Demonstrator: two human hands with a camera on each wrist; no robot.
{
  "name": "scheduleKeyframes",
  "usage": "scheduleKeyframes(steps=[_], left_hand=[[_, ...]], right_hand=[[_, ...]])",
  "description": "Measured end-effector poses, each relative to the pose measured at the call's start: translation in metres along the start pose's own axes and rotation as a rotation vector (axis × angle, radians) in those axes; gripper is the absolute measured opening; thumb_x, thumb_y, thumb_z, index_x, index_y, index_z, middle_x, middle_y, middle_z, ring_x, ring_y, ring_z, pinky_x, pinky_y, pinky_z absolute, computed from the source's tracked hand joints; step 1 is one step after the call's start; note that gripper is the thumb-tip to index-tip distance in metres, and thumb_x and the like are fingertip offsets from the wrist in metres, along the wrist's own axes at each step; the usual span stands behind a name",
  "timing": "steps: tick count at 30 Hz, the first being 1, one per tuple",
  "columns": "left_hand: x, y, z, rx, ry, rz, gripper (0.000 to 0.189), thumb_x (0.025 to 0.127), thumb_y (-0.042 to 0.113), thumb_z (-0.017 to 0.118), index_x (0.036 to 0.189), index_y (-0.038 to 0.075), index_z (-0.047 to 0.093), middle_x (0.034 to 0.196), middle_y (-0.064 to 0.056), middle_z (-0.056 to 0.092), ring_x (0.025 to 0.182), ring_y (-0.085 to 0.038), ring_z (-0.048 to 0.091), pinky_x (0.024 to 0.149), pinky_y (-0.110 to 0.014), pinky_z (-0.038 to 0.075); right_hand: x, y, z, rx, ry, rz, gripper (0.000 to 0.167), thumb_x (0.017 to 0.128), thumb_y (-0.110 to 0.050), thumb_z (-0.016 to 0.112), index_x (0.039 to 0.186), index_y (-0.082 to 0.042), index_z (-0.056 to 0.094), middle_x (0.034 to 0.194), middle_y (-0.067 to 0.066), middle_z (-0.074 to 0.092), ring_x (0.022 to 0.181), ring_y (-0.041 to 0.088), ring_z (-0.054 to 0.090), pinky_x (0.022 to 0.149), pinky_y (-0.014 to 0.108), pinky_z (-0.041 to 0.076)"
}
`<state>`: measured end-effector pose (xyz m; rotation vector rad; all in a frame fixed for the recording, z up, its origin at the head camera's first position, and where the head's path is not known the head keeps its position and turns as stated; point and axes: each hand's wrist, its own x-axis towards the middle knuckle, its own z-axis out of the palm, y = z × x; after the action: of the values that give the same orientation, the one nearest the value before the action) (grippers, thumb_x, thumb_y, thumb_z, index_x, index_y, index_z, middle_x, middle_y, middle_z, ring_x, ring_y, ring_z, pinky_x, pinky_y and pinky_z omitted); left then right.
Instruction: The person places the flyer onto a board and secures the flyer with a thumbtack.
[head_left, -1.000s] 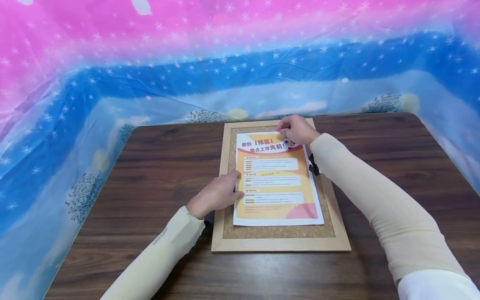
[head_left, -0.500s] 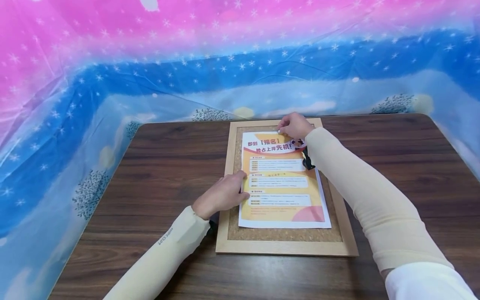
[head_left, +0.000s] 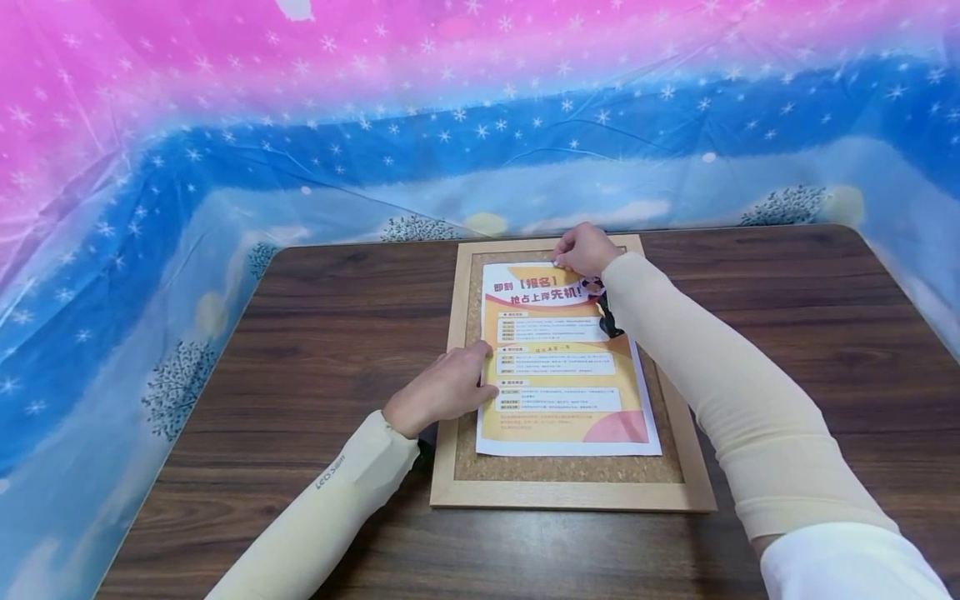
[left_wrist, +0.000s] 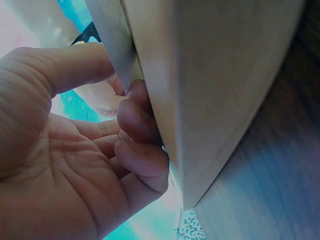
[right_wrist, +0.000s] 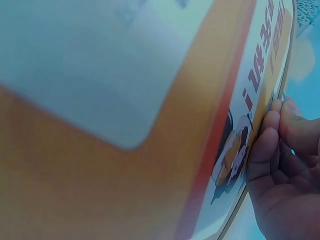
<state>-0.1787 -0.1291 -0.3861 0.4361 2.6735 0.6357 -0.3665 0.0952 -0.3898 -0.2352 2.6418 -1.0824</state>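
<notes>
A printed orange and white poster lies on a cork board with a pale wooden frame. At the poster's top edge, near its middle, my right hand pinches a small pale thing, seemingly a push pin, mostly hidden by the fingertips. In the right wrist view, thumb and fingers of the right hand meet at the paper's edge. My left hand rests on the poster's left edge, fingertips and thumb touching the paper. Bent fingers of the left hand lie against the frame's inner side.
The board lies on a dark wood-grain table, close to its far edge. A pink and blue patterned cloth hangs behind and around the table. A black strap shows under the right wrist, over the poster.
My right hand has shifted slightly left along the poster's top edge, and its forearm has swung left. The left hand stays at the left edge. The head view has shifted a little.
</notes>
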Motion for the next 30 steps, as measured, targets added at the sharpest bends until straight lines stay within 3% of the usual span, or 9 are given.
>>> scheduleKeyframes(steps=[18, 30], left_hand=[[-0.0001, 0.0003, -0.0007, -0.003, -0.007, 0.002, 0.052, 0.089, 0.016, 0.066, 0.132, -0.003, 0.042, 0.089, -0.006, 0.059, 0.062, -0.012, 0.057, 0.054, -0.027, 0.046], [-0.0003, 0.0016, -0.0009, -0.011, -0.011, -0.010, 0.052, 0.090, 0.015, 0.065, 0.132, -0.004, 0.041, 0.088, -0.006, 0.060, 0.056, -0.013, 0.055, 0.044, -0.026, 0.040]], right_hand=[[0.0047, 0.0017, 0.0016, 0.016, 0.031, 0.052, 0.014, 0.095, -0.017, 0.058, 0.096, -0.006, 0.067, 0.097, 0.013, 0.061, 0.089, 0.026, 0.056, 0.074, 0.038, 0.044], [0.0032, 0.0022, 0.0030, 0.015, 0.040, 0.060, 0.013, 0.096, -0.017, 0.058, 0.096, -0.008, 0.067, 0.099, 0.012, 0.059, 0.090, 0.026, 0.055, 0.076, 0.040, 0.044]])
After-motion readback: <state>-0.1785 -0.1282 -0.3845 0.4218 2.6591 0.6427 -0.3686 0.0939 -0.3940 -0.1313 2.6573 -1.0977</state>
